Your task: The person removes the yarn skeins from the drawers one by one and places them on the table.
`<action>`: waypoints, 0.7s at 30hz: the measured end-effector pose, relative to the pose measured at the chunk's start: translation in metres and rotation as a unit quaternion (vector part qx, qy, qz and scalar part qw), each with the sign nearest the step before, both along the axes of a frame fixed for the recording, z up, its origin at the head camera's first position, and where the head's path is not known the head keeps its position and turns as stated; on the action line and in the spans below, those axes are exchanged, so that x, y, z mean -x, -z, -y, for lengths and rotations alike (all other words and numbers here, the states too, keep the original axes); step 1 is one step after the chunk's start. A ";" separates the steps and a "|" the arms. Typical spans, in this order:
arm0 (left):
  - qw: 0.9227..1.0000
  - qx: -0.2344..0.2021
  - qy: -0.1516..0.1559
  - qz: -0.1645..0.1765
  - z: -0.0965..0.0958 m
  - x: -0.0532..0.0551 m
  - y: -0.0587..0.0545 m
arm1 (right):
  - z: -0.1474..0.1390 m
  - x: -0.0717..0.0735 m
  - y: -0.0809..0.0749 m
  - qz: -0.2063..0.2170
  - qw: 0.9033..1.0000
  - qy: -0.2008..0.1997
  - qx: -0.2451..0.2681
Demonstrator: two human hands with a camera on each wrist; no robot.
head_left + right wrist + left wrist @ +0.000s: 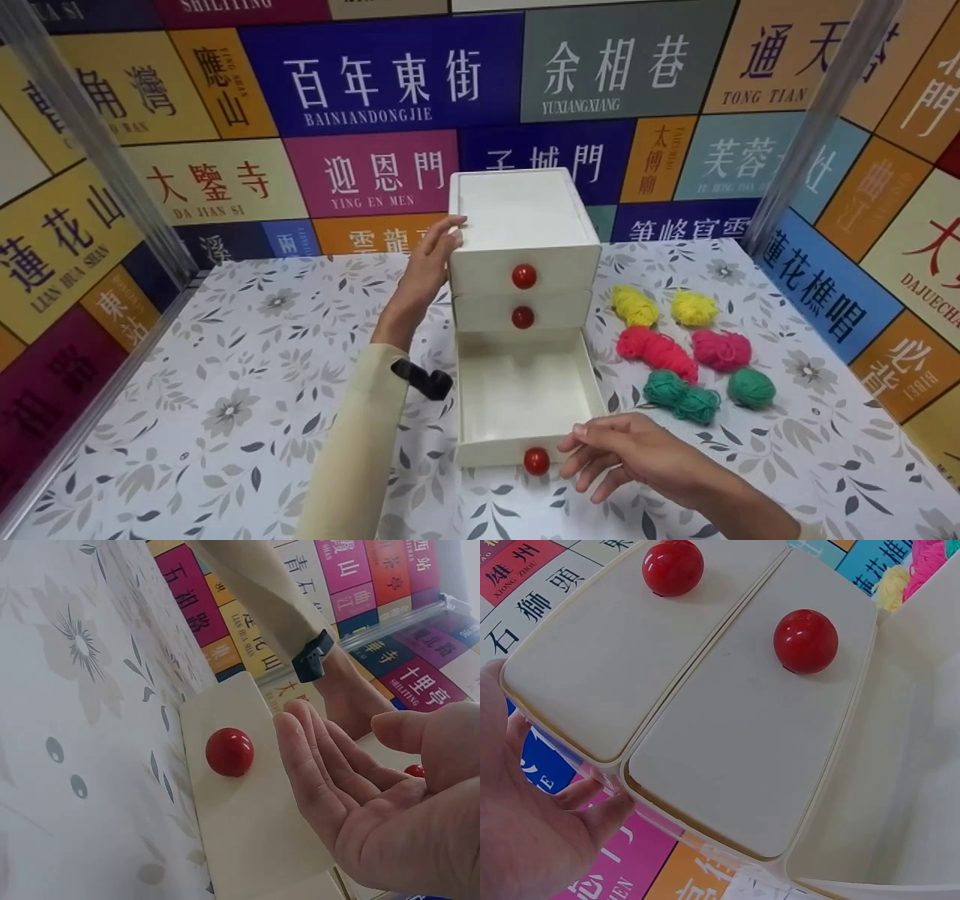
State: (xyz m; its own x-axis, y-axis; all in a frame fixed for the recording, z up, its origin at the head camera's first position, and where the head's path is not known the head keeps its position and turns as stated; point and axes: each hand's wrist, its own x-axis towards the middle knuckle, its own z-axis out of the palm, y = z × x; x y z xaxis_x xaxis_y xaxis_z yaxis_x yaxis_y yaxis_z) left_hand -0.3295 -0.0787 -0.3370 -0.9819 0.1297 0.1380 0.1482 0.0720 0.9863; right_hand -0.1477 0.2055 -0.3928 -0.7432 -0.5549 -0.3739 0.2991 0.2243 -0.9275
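Observation:
A white three-drawer cabinet (517, 214) with red round knobs stands on the cloth. Its bottom drawer (529, 390) is pulled out, and the inside shows bare. The two upper drawers (720, 705) are closed. My left hand (429, 274) rests against the cabinet's upper left side, fingers extended along it; the left wrist view shows that hand (547, 817) beside the drawer fronts. My right hand (630, 454) hovers at the front right corner of the pulled-out drawer, just right of its red knob (536, 461). Its fingers are loosely bent around nothing, and the right wrist view shows the palm (375, 802) bare.
Right of the cabinet lie yarn bundles in pairs: yellow (634, 306), pink-red (656, 352) and green (681, 396). A floral cloth (247, 375) covers the table. Panels printed with place names (382, 75) stand behind and at both sides, with clear posts at the corners.

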 end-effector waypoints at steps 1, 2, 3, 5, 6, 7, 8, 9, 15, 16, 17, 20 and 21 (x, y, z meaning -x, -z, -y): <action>1.000 0.001 0.000 0.000 0.000 0.000 0.000 | 0.002 -0.001 0.002 0.001 1.000 -0.003 -0.003; 1.000 0.002 0.000 0.001 0.000 0.000 0.000 | 0.004 -0.001 0.003 0.002 1.000 -0.004 -0.006; 1.000 0.003 0.000 0.002 0.000 0.000 0.000 | 0.006 -0.002 0.005 0.005 1.000 -0.006 -0.012; 1.000 0.003 0.000 0.001 -0.001 0.000 0.000 | 0.011 -0.002 0.008 0.013 1.000 -0.010 -0.022; 1.000 0.005 -0.001 0.001 0.000 0.000 0.001 | 0.013 -0.003 0.009 0.016 0.999 -0.012 -0.028; 1.000 0.004 -0.001 0.002 0.000 0.000 0.001 | 0.016 -0.003 0.011 0.017 0.999 -0.015 -0.032; 1.000 0.005 -0.001 0.002 0.000 0.000 0.001 | 0.017 -0.003 0.012 0.020 0.999 -0.016 -0.037; 1.000 0.005 -0.002 0.003 0.000 0.000 0.001 | 0.019 -0.004 0.013 0.023 0.999 -0.017 -0.041; 1.000 0.010 0.000 0.008 0.001 -0.001 0.000 | 0.027 -0.006 0.019 0.026 0.999 -0.021 -0.037; 1.000 0.010 0.001 0.007 0.000 -0.001 -0.001 | 0.028 -0.007 0.021 0.027 0.999 -0.021 -0.035; 1.000 0.008 0.003 0.006 0.000 0.000 -0.001 | 0.028 -0.007 0.022 0.028 0.999 -0.020 -0.032; 1.000 0.008 0.005 0.003 0.001 0.000 -0.001 | 0.031 -0.007 0.024 0.036 0.999 -0.024 -0.032; 1.000 0.008 0.005 0.002 0.001 0.000 -0.001 | 0.032 -0.008 0.025 0.039 0.998 -0.027 -0.031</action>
